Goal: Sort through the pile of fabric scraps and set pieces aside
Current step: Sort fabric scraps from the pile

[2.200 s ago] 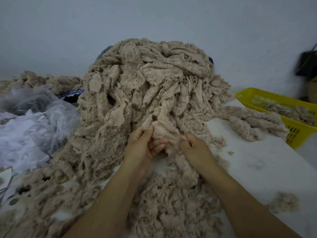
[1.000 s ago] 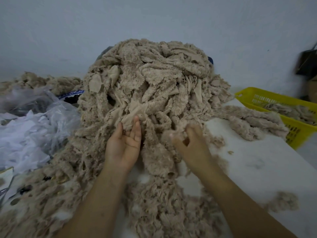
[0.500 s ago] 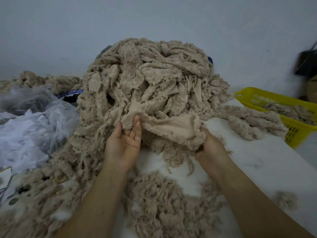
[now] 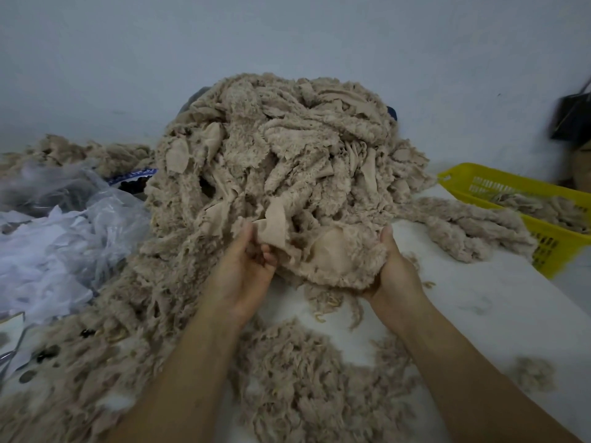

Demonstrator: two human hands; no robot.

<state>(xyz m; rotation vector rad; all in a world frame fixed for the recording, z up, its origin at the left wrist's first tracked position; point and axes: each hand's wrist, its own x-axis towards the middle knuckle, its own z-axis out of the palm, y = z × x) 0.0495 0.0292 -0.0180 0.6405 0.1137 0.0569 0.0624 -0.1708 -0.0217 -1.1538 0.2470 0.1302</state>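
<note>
A tall pile of beige fuzzy fabric scraps [image 4: 281, 148] fills the middle of the white table [image 4: 473, 302]. At its front, a wide scrap [image 4: 332, 257] with a smooth backing and fluffy edge is lifted off the table between both hands. My left hand [image 4: 246, 270] pinches the scrap's left end, thumb on top and fingers curled under. My right hand [image 4: 393, 266] cups its right end from below, thumb up along the side. Loose fluff and smaller scraps [image 4: 307, 388] lie on the table below my wrists.
A yellow plastic basket [image 4: 550, 238] holding some beige scraps stands at the right. Long fuzzy strips [image 4: 470, 228] trail from the pile toward it. Crumpled clear plastic and white sheets [image 4: 54, 244] lie at the left. A small tuft [image 4: 534, 375] sits near the right front.
Both hands reached into the pile front, took a wide scrap and lifted it clear of the table. In the last half second they drew slightly closer and the scrap bunched.
</note>
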